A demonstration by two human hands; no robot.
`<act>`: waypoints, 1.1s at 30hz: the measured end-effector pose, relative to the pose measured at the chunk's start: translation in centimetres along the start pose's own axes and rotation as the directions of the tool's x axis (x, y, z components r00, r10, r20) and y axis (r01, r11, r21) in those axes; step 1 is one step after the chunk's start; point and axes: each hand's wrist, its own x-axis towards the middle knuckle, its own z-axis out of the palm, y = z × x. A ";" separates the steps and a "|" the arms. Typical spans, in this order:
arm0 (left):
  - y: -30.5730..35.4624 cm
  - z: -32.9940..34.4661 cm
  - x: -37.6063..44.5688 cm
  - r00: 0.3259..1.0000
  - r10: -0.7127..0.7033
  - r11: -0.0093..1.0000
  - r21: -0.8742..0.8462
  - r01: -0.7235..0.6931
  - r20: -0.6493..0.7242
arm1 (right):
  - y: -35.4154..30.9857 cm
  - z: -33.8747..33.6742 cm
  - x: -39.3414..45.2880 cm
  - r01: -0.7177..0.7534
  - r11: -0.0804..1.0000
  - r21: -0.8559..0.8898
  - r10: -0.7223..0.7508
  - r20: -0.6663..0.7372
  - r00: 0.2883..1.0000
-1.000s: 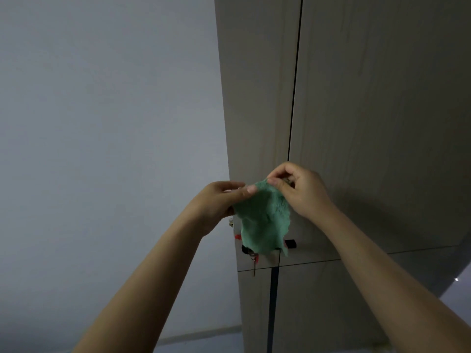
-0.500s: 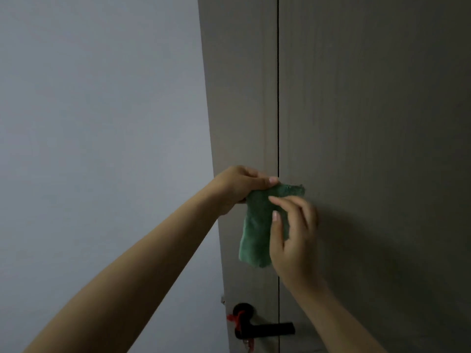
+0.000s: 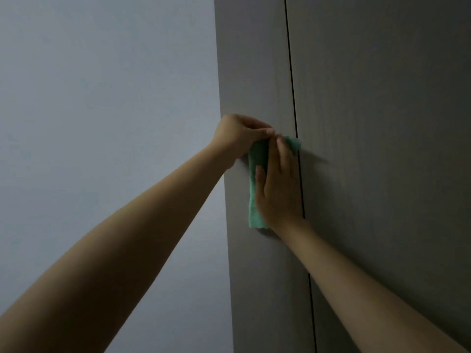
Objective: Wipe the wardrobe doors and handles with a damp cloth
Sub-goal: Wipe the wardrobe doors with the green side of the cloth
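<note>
Cloth: a green cloth (image 3: 256, 184) is laid flat against the narrow left wardrobe door (image 3: 257, 72), hanging in a folded strip, with its upper corner reaching across the dark seam (image 3: 293, 98) toward the wide right door (image 3: 382, 123).

Left hand: the left hand (image 3: 239, 136) is closed at the top edge of the cloth, which is pinched between curled fingers and thumb (presumably so that the strip is kept from sliding down the vertical panel).

Right hand: the right hand (image 3: 276, 189) is spread over the cloth with fingers nearly straight and pointing upward; nothing is gripped, and the fabric is pressed to the door by palm and fingers. This flat placement is judged to give broad contact for a wiping stroke.

Step in hand: the cloth is being set on the upper part of the door, just beside the seam, and a downward or sideways pass is judged to be the next move.

Progress: no damp trace can be made out on either door in the dim light, so the amount already wiped cannot be told. No handle is in view.

Containers: none are visible (no bucket or basin), and only the plain grey wall (image 3: 102, 98) is seen to the left.
</note>
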 end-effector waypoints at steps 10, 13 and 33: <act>1.0 -4.3 8.8 0.817 0.462 0.860 0.400 -0.318 -0.344 | 0.6 1.7 11.6 0.174 0.949 -0.263 -0.167 0.049 0.985; -0.1 -4.1 10.3 0.780 0.373 0.910 0.363 -0.201 -0.503 | 1.2 1.5 13.3 0.199 0.941 -0.273 -0.177 0.104 0.979; -0.7 -1.8 15.3 0.784 0.105 0.994 0.085 -0.066 -0.612 | 3.1 1.3 30.0 0.254 0.855 -0.452 -0.263 0.045 0.964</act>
